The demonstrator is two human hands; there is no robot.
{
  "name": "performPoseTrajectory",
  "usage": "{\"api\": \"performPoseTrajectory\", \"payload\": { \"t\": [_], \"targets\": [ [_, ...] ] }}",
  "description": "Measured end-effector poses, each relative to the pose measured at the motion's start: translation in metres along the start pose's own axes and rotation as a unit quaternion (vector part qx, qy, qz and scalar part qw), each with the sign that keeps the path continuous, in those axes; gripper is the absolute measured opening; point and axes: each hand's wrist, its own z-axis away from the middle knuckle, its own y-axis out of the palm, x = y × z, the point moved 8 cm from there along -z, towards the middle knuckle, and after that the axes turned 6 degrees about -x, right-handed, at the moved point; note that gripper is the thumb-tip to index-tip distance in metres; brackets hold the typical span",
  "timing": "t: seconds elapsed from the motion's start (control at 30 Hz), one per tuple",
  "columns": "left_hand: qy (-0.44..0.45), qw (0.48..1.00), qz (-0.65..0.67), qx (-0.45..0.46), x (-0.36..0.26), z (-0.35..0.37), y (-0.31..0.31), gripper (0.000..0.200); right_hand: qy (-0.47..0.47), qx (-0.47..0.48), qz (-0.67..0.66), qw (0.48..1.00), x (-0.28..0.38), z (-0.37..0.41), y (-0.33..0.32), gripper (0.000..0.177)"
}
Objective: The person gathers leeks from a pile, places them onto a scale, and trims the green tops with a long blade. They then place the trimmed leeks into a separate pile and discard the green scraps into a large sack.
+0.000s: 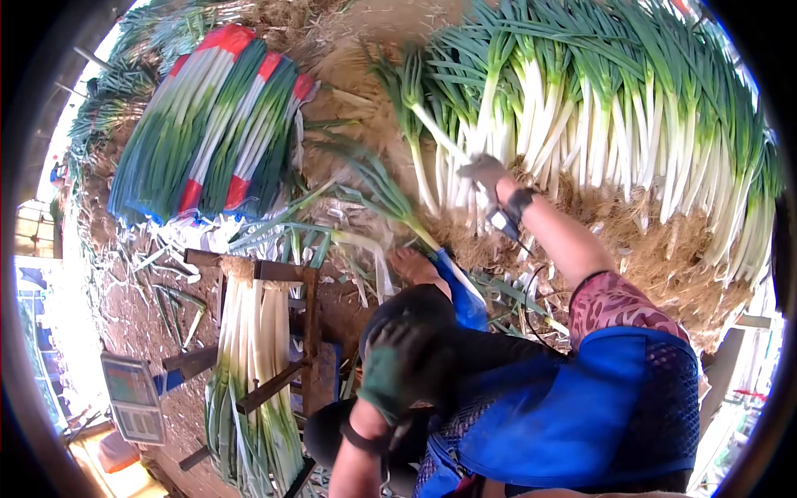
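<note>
My right hand [488,176], in a grey glove, is closed round the white stem of a leek [438,133], whose green leaves point up and away to the left. A small device [504,222] with a black cable is at that wrist. My left hand [403,369], in a dark and green glove, is over my lap near the knee, its fingers smeared by motion. Between the two hands another leek [390,195] lies slanted, its white end over a blue covering [469,311] by my leg. Right of my right hand spreads a large heap of leeks [598,124], roots toward me.
Wrapped leek bundles [212,124] with red and white bands lie at the upper left. A rusty metal frame [311,332] holds a bunch of leeks [253,332] left of my knees. Loose leaves and peelings litter the soil, and a grey-framed panel [133,398] stands at the far left.
</note>
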Motion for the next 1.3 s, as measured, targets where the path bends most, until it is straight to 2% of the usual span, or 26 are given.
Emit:
{"api": "performPoseTrajectory", "payload": {
  "t": [0.07,0.1,0.17,0.2,0.23,0.3,0.33,0.37,0.4,0.47,0.5,0.53,0.6,0.63,0.67,0.73,0.8,0.83,0.87,0.93,0.97,1.0,1.07,1.17,1.27,1.3],
  "targets": [
    [-0.054,0.99,0.129,-0.037,0.023,-0.011,0.002,0.045,-0.029,0.04,-0.017,0.999,0.034,0.079,0.013,0.036],
    [-0.192,0.912,0.36,-0.031,0.045,-0.014,0.025,0.04,-0.053,0.054,-0.046,0.996,0.031,0.091,0.02,0.037],
    [-0.31,0.757,0.575,-0.018,0.057,-0.026,0.066,0.039,-0.092,0.076,-0.093,0.988,0.032,0.124,0.031,0.039],
    [-0.308,0.75,0.585,-0.012,0.057,-0.037,0.077,0.042,-0.106,0.085,-0.112,0.984,0.04,0.149,0.033,0.041],
    [-0.303,0.744,0.596,-0.006,0.056,-0.049,0.087,0.045,-0.121,0.057,-0.006,0.991,0.05,0.176,0.027,0.045],
    [-0.293,0.728,0.62,0.006,0.042,-0.056,0.105,0.052,-0.13,0.056,0.025,0.99,0.045,0.213,0.03,0.046],
    [-0.334,0.702,0.629,0.001,0.026,-0.046,0.11,0.053,-0.118,0.055,0.037,0.991,0.044,0.235,0.029,0.047],
    [-0.373,0.674,0.637,-0.004,0.002,-0.036,0.109,0.054,-0.289,-0.009,0.028,0.957,0.034,0.235,0.033,0.039],
    [-0.413,0.643,0.644,-0.011,-0.014,-0.025,0.112,0.055,-0.271,0.026,0.064,0.96,0.022,0.241,0.034,0.04],
    [-0.349,0.714,0.606,-0.047,0.02,-0.021,0.148,0.051,-0.233,0.102,0.136,0.957,-0.001,0.252,0.036,0.041],
    [-0.328,0.71,0.621,-0.049,0.017,-0.019,0.151,0.049,-0.36,0.102,0.202,0.905,0.014,0.275,0.034,0.042],
    [-0.307,0.705,0.637,-0.057,0.014,-0.014,0.149,0.048,-0.292,0.152,0.173,0.928,-0.017,0.259,0.043,0.037],
    [-0.427,0.66,0.616,-0.045,0.007,0.004,0.139,0.035,-0.304,0.233,0.186,0.905,-0.029,0.24,0.053,0.042],
    [-0.485,0.63,0.605,-0.042,0.001,0.015,0.133,0.029,-0.176,0.261,0.019,0.949,-0.027,0.241,0.053,0.039],
    [-0.483,0.661,0.572,-0.049,0.022,0.016,0.153,0.027,-0.03,0.276,-0.139,0.951,-0.028,0.246,0.056,0.037],
    [-0.326,0.846,0.422,0.007,-0.003,0.009,0.122,0.026,0.085,0.304,-0.264,0.911,-0.014,0.254,0.078,0.046],
    [-0.151,0.952,0.265,-0.019,-0.001,-0.002,0.137,0.023,0.104,0.414,-0.28,0.86,0.006,0.253,0.104,0.054],
    [-0.23,0.934,0.272,-0.03,-0.013,0.013,0.111,0.026,0.123,0.385,-0.324,0.856,0.016,0.248,0.114,0.057],
    [-0.306,0.909,0.28,-0.039,-0.027,0.028,0.084,0.031,0.112,0.417,-0.316,0.845,0.026,0.241,0.123,0.051],
    [-0.265,0.934,0.236,-0.049,-0.016,0.033,0.068,0.046,0.156,0.487,-0.399,0.761,0.056,0.249,0.152,0.044],
    [-0.274,0.922,0.25,-0.114,-0.018,0.049,0.041,0.047,0.115,0.439,-0.396,0.798,0.085,0.27,0.155,0.041],
    [-0.281,0.906,0.263,-0.178,-0.022,0.067,0.013,0.048,0.106,0.431,-0.43,0.786,0.104,0.278,0.165,0.042],
    [-0.24,0.909,0.267,-0.213,-0.03,0.092,-0.027,0.056,0.046,0.427,-0.443,0.787,0.148,0.303,0.178,0.042],
    [-0.158,0.906,0.269,-0.287,-0.033,0.127,-0.068,0.067,-0.157,0.437,-0.292,0.836,0.211,0.361,0.191,0.044],
    [-0.042,0.896,0.085,-0.433,-0.024,0.157,-0.097,0.07,-0.251,0.419,-0.175,0.855,0.255,0.432,0.21,0.045],
    [-0.074,0.9,0.12,-0.412,-0.012,0.162,-0.097,0.07,-0.286,0.437,-0.142,0.841,0.267,0.453,0.221,0.043]
  ]
}}
